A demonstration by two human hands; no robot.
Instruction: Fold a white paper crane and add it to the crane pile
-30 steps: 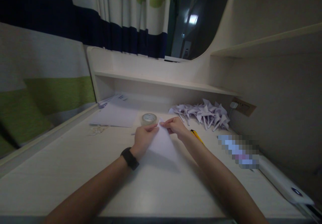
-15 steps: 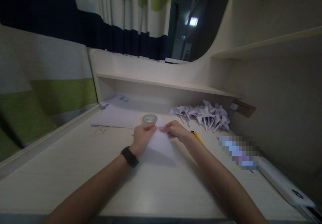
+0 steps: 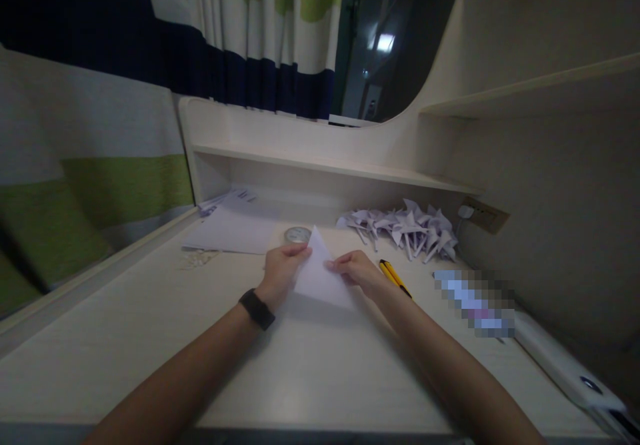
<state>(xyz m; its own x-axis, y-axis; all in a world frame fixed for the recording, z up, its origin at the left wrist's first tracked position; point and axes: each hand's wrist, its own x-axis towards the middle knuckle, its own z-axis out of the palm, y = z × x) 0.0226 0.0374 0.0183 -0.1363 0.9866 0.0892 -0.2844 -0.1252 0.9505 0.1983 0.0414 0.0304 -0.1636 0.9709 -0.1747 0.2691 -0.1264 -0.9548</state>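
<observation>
A white sheet of paper folded into a triangle [image 3: 320, 275] lies on the pale desk [image 3: 310, 365] with its point aimed away from me. My left hand [image 3: 281, 273], a dark band on its wrist, pinches the paper's left edge near the tip. My right hand [image 3: 356, 270] presses closed fingers on the right edge, a little lower down.
A roll of clear tape [image 3: 298, 235] sits just behind the paper. A stack of white sheets [image 3: 230, 228] lies at the back left, a pile of folded paper shapes [image 3: 405, 226] at the back right. A yellow utility knife [image 3: 394, 277] and a white device [image 3: 565, 365] lie to the right.
My right hand has slid down the paper's right edge, away from the tip. The tip now stands free above both hands. My left hand has stayed in place.
</observation>
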